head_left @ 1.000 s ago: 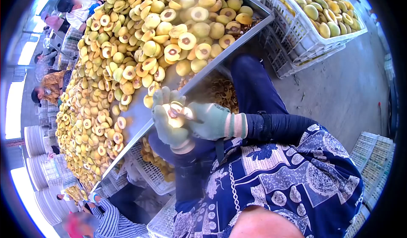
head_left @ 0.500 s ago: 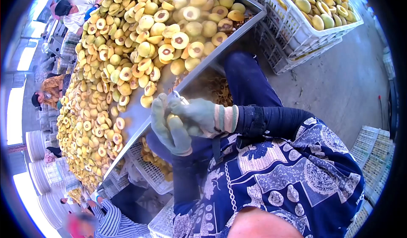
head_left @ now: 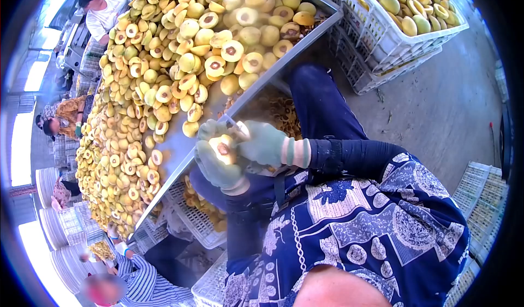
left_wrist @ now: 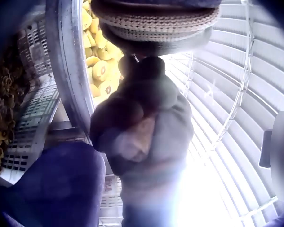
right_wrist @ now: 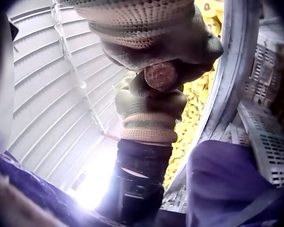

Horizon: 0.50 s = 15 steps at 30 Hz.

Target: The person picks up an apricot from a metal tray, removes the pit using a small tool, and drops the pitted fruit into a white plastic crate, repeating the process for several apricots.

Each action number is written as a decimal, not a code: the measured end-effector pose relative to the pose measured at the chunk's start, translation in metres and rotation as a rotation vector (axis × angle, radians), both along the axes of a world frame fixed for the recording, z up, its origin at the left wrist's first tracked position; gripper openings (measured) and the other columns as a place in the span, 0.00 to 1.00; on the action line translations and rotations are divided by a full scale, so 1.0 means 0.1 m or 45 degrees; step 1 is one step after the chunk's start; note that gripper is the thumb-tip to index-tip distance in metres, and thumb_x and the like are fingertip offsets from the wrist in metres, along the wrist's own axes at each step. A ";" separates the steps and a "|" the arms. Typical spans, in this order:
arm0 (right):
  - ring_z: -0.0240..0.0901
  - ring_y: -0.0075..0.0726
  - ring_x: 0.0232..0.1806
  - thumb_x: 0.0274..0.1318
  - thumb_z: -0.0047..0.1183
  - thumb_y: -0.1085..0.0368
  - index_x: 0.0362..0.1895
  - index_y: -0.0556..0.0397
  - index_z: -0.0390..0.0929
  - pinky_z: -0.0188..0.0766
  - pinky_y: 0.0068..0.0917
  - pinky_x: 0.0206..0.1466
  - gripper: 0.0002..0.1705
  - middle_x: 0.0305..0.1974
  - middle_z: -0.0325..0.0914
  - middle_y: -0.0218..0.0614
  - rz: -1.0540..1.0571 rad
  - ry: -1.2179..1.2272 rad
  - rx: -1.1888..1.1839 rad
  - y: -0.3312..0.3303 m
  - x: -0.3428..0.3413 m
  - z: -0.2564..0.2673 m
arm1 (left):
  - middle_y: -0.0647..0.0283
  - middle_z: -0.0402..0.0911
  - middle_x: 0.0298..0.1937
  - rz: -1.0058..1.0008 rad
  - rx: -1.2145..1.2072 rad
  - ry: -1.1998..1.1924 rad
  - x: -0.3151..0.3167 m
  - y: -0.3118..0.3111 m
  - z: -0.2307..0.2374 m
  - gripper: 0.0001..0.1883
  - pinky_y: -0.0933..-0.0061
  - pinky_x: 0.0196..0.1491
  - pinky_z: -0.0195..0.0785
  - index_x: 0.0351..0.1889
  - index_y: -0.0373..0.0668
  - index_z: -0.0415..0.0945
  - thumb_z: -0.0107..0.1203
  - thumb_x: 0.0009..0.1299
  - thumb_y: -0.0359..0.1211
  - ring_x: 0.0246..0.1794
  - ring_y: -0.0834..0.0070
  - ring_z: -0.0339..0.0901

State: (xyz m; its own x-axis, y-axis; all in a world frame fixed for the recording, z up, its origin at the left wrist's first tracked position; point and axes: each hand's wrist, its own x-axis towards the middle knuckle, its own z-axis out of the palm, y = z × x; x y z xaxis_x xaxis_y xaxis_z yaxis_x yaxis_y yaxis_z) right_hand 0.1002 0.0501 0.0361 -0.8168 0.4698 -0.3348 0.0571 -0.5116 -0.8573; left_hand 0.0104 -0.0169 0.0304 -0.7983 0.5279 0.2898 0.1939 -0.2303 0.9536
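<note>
In the head view, the gloved left hand [head_left: 220, 162] holds a cut yellow fruit [head_left: 223, 149], its brown centre facing up, at the metal table edge. The gloved right hand [head_left: 263, 144] is close against it on the right, fingers curled. In the right wrist view, a round brown end, seemingly of a handle [right_wrist: 161, 76], pokes out of the right hand [right_wrist: 149, 45]; the left hand [right_wrist: 149, 106] is just beyond. The left wrist view shows the right hand [left_wrist: 144, 125] dark and blurred, below the left cuff. Any blade is hidden.
Halved fruit [head_left: 147, 88] is heaped on the metal-edged table [head_left: 284, 61]. Stacked white crates [head_left: 376, 45] with fruit stand at upper right. Another crate [head_left: 199, 222] is below the table edge, near the knees. Other people [head_left: 106, 12] sit along the far side.
The right hand has drawn slightly right from over the left palm, and the left hand has turned, so the fruit's cut face shows again. The head view has shifted slightly since the earliest frame.
</note>
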 end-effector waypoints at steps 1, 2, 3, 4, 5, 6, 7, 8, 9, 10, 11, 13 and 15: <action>0.66 0.24 0.14 0.56 0.56 0.60 0.42 0.52 0.72 0.64 0.23 0.14 0.13 0.22 0.73 0.32 -0.054 0.035 0.196 0.02 0.06 0.15 | 0.52 0.77 0.43 0.008 0.003 -0.001 -0.05 -0.02 -0.01 0.22 0.70 0.45 0.71 0.52 0.31 0.70 0.45 0.73 0.42 0.41 0.66 0.75; 0.70 0.28 0.18 0.57 0.54 0.59 0.43 0.53 0.70 0.68 0.26 0.22 0.14 0.25 0.74 0.32 0.144 -0.108 0.137 0.04 0.23 0.32 | 0.52 0.74 0.50 -0.229 0.098 -0.228 -0.13 -0.05 -0.01 0.26 0.65 0.51 0.68 0.56 0.33 0.67 0.44 0.73 0.47 0.47 0.64 0.73; 0.70 0.28 0.18 0.57 0.54 0.59 0.43 0.53 0.70 0.68 0.26 0.22 0.14 0.25 0.74 0.32 0.147 -0.107 0.132 0.01 0.24 0.23 | 0.52 0.72 0.56 -0.470 0.188 -0.456 -0.18 -0.08 -0.02 0.30 0.60 0.56 0.66 0.59 0.35 0.65 0.42 0.73 0.52 0.54 0.62 0.71; 0.72 0.32 0.21 0.57 0.53 0.58 0.42 0.53 0.70 0.70 0.29 0.26 0.14 0.27 0.75 0.34 0.172 -0.138 0.639 -0.04 0.23 0.09 | 0.52 0.70 0.58 -0.305 0.146 -0.452 -0.11 -0.03 0.02 0.31 0.58 0.55 0.67 0.60 0.36 0.65 0.42 0.73 0.54 0.53 0.61 0.71; 0.74 0.37 0.24 0.57 0.52 0.57 0.41 0.53 0.71 0.71 0.32 0.31 0.14 0.29 0.76 0.36 0.188 -0.169 1.150 -0.06 0.22 -0.02 | 0.52 0.70 0.58 -0.311 0.145 -0.452 -0.11 -0.02 0.03 0.31 0.58 0.55 0.67 0.60 0.36 0.65 0.42 0.73 0.54 0.53 0.61 0.71; 0.76 0.45 0.30 0.58 0.50 0.56 0.41 0.51 0.71 0.71 0.34 0.39 0.13 0.33 0.77 0.40 0.252 -0.241 1.165 -0.05 0.23 0.02 | 0.52 0.70 0.58 -0.356 0.144 -0.461 -0.10 -0.02 0.03 0.31 0.58 0.54 0.67 0.59 0.36 0.65 0.42 0.73 0.53 0.53 0.61 0.71; 0.76 0.45 0.30 0.58 0.50 0.56 0.41 0.51 0.71 0.71 0.34 0.39 0.13 0.33 0.77 0.40 0.249 -0.244 1.164 -0.04 0.25 -0.01 | 0.53 0.70 0.58 -0.397 0.142 -0.471 -0.09 -0.01 0.03 0.30 0.57 0.54 0.67 0.59 0.36 0.65 0.43 0.73 0.53 0.53 0.61 0.71; 0.76 0.46 0.31 0.58 0.50 0.57 0.41 0.50 0.71 0.71 0.34 0.39 0.13 0.34 0.77 0.42 0.320 -0.260 1.325 -0.03 0.26 -0.08 | 0.53 0.71 0.57 -0.358 0.155 -0.491 -0.07 -0.01 0.04 0.30 0.57 0.53 0.68 0.58 0.36 0.66 0.43 0.72 0.53 0.53 0.61 0.72; 0.76 0.47 0.32 0.58 0.49 0.57 0.41 0.50 0.71 0.71 0.34 0.39 0.12 0.36 0.77 0.43 0.393 -0.272 1.483 -0.02 0.27 -0.02 | 0.53 0.71 0.57 -0.355 0.151 -0.491 -0.05 -0.01 0.05 0.30 0.57 0.53 0.68 0.58 0.36 0.66 0.43 0.72 0.53 0.53 0.61 0.72; 0.76 0.47 0.32 0.58 0.49 0.57 0.41 0.50 0.71 0.71 0.34 0.39 0.12 0.36 0.77 0.43 0.394 -0.270 1.479 -0.02 0.27 0.05 | 0.54 0.71 0.56 -0.321 0.106 -0.446 -0.03 -0.01 0.08 0.29 0.57 0.52 0.68 0.57 0.37 0.66 0.44 0.72 0.52 0.52 0.61 0.72; 0.76 0.46 0.35 0.59 0.48 0.57 0.43 0.50 0.71 0.71 0.34 0.41 0.13 0.38 0.77 0.43 0.388 -0.350 1.307 -0.02 0.29 0.15 | 0.54 0.71 0.56 -0.289 0.065 -0.401 -0.01 0.01 0.10 0.28 0.58 0.51 0.69 0.56 0.37 0.67 0.45 0.72 0.52 0.52 0.62 0.72; 0.76 0.45 0.38 0.60 0.46 0.57 0.45 0.49 0.71 0.71 0.35 0.43 0.13 0.40 0.77 0.43 0.382 -0.427 1.134 0.02 0.31 0.29 | 0.55 0.72 0.55 -0.237 0.038 -0.404 0.03 0.04 0.15 0.27 0.59 0.50 0.69 0.55 0.37 0.67 0.45 0.72 0.52 0.50 0.63 0.72; 0.75 0.44 0.44 0.61 0.44 0.55 0.47 0.48 0.71 0.70 0.36 0.45 0.15 0.43 0.76 0.45 0.501 -0.464 1.110 0.03 0.31 0.32 | 0.55 0.72 0.54 -0.180 0.005 -0.407 0.04 0.02 0.15 0.27 0.60 0.50 0.69 0.54 0.37 0.68 0.46 0.72 0.51 0.49 0.63 0.73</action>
